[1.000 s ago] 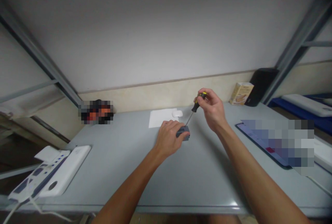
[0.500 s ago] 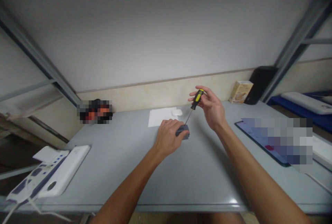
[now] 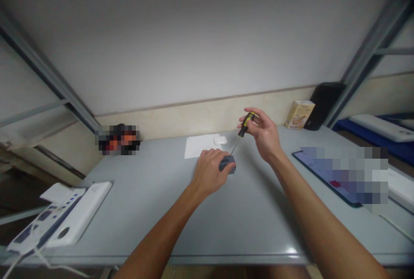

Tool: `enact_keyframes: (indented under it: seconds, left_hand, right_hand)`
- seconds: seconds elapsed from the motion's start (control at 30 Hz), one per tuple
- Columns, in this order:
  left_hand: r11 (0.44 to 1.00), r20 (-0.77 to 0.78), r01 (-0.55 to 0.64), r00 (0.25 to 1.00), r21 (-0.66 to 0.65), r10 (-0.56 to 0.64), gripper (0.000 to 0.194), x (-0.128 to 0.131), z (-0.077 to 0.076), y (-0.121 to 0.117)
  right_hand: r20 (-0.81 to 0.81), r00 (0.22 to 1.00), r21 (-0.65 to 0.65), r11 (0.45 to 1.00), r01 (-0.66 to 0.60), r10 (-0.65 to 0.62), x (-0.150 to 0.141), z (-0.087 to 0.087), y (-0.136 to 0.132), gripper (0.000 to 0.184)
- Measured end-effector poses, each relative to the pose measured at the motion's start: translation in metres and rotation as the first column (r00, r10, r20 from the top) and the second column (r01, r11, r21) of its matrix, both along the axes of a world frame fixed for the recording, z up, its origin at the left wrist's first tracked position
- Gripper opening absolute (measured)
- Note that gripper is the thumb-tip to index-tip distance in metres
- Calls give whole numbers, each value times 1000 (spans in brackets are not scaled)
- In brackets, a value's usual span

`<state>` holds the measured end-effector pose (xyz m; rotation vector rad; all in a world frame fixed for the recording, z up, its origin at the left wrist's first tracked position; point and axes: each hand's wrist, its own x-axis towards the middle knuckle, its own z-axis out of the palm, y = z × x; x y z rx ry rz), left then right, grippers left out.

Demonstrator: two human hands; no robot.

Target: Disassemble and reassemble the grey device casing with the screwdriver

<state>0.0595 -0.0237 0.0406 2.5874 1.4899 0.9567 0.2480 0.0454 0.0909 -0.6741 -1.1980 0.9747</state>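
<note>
In the head view, a small dark-grey box (image 3: 227,161), its top cut with a row of dark slots, sits on the grey surface (image 3: 207,223), grasped by the left hand's (image 3: 210,173) fingers. The right hand's (image 3: 267,137) fingers hold a tilted black-and-yellow screwdriver (image 3: 243,129), its thin shaft slanting down to the box's top.

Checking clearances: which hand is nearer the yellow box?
Right. The right hand, holding the screwdriver, is left of the yellow box; the left hand is farther left, on the grey block.
</note>
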Motion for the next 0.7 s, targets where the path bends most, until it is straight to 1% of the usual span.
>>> enact_keyframes:
  seconds: [0.1, 0.27, 0.4, 0.5, 0.6, 0.7]
  left_hand:
    - [1000, 14, -12, 1000, 7, 12, 22, 1, 1, -2]
    - [999, 86, -17, 996, 31, 14, 19, 2, 2, -3]
    - [999, 163, -36, 986, 38, 30, 11, 2, 2, -3]
    - [997, 217, -56, 975, 48, 44, 12, 0, 4, 0]
    - [993, 288, -98, 955, 67, 74, 12, -14, 8, 11]
    - [973, 370, -223, 911, 67, 183, 13, -45, 3, 30]
  right_hand:
    - [-52, 998, -28, 999, -43, 41, 1, -2, 2, 35]
    - [-100, 995, -40, 999, -9, 5, 1, -2, 3, 33]
    - [-98, 995, -29, 1000, -11, 8, -1, -1, 2, 33]
    - [-103, 995, -31, 999, -11, 8, -2, -2, 2, 34]
    - [-128, 992, -52, 999, 15, -22, -3, -5, 4, 35]
    - [-124, 990, -81, 995, 51, -61, -2, -11, 8, 38]
